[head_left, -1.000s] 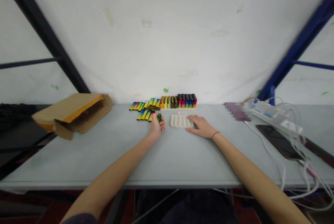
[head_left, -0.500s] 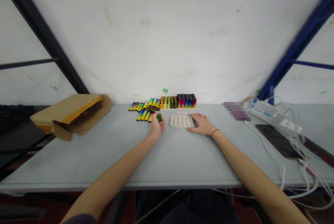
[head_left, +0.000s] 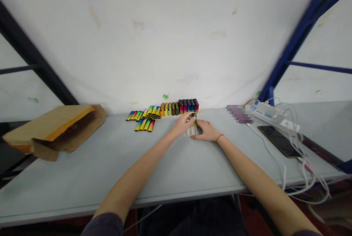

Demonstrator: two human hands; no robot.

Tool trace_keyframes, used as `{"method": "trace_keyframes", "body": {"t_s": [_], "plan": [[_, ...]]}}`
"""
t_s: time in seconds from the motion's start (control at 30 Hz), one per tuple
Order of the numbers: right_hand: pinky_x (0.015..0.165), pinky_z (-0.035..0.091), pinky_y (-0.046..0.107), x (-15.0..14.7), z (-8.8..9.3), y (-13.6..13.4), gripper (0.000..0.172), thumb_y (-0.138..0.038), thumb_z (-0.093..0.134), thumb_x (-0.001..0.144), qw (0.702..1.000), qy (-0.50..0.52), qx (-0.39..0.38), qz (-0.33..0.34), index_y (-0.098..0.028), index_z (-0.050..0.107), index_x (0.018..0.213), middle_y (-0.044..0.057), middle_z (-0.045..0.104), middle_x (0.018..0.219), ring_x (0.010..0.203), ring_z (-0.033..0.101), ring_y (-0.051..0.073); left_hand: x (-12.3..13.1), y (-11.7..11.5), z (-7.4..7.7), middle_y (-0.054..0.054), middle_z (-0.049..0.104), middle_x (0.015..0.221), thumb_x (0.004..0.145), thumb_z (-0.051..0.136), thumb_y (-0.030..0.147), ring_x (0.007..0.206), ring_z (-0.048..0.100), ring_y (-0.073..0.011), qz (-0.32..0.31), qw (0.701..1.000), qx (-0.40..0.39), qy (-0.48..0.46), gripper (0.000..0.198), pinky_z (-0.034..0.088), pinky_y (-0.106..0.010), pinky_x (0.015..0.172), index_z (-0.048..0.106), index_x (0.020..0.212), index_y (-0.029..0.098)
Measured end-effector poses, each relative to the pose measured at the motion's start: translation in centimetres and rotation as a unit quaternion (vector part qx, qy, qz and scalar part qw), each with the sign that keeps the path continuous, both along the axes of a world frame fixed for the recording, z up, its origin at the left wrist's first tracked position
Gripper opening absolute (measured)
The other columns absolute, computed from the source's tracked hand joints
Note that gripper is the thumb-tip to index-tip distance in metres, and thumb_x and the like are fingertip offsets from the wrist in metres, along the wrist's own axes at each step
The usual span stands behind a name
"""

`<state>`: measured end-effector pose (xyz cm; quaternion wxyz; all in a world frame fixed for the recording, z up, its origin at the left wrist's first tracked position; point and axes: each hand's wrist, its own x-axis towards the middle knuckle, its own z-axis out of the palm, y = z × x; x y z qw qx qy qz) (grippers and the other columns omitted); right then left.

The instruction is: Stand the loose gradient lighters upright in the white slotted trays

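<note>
My left hand (head_left: 183,124) reaches over the white tray (head_left: 191,131), pinching a slim green-yellow tube (head_left: 194,120) with a dark top, which looks like a lighter casing. The tube stands upright above the tray's back right part; whether it sits in a hole I cannot tell. My right hand (head_left: 206,131) curves round the tray's right side, thumb at the front and fingers behind, steadying it. Rows of small round hollows show in the tray; its left part is hidden by my left hand. To the left, several multicoloured tubes (head_left: 145,125) lie flat on the table.
Behind the tray, upright yellow-brown tubes (head_left: 169,109) and black-topped tubes (head_left: 188,106) stand in rows near the wall. An open cardboard box (head_left: 55,127) lies at left. On the right are a phone (head_left: 279,141), a power strip (head_left: 275,116), white cables and a purple blurred item (head_left: 239,114).
My left hand has moved right from beside the loose tubes to over the tray, carrying the tube, now upright. My right hand stays at the tray. The camera view has shifted.
</note>
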<state>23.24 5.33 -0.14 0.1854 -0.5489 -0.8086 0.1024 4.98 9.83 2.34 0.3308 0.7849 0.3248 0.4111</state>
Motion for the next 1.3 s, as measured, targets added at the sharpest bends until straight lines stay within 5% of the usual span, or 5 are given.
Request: {"method": "trace_keyframes", "body": {"t_s": [0.43,0.83,1.07,1.3], "plan": [[0.113,0.037,0.055,0.3,-1.0,0.7,0.083,-0.06,0.081,0.072,0.999,0.029,0.019,-0.007,-0.014,0.057,0.137,0.022,0.058,0.145,0.137,0.051,0.04,0.0,1.1,-1.0,-0.01,0.071,0.12,0.096,0.056,0.025,0.114,0.065,-0.023,0.032,0.992,0.079,0.094,0.027,0.05,-0.038,0.104,0.068,0.119,0.018],[0.116,0.038,0.057,0.6,-1.3,1.0,0.089,-0.067,0.078,0.073,1.0,0.02,0.021,0.002,-0.014,0.058,0.141,0.022,0.057,0.148,0.139,0.051,0.041,0.1,0.8,-0.8,-0.011,0.069,0.126,0.097,0.052,0.017,0.115,0.066,-0.0222,0.044,0.987,0.107,0.111,0.04,0.05,-0.039,0.107,0.057,0.136,0.018],[0.117,0.037,0.057,0.6,-1.6,1.1,0.09,-0.069,0.077,0.073,1.0,0.016,0.025,-0.003,-0.015,0.057,0.143,0.022,0.056,0.15,0.14,0.05,0.041,-0.4,1.0,-1.7,-0.009,0.069,0.122,0.099,0.048,0.015,0.115,0.067,-0.0214,0.071,0.97,0.171,0.157,0.031,0.051,-0.038,0.106,0.064,0.125,0.021],[0.116,0.037,0.058,0.6,-1.5,1.0,0.089,-0.069,0.076,0.074,0.999,0.02,0.026,0.002,-0.015,0.057,0.142,0.022,0.056,0.149,0.14,0.05,0.041,-0.6,0.9,-0.8,-0.015,0.068,0.13,0.1,0.05,0.019,0.119,0.066,-0.0243,0.068,0.962,0.16,0.208,0.034,0.051,-0.04,0.106,0.057,0.133,0.016]]}}
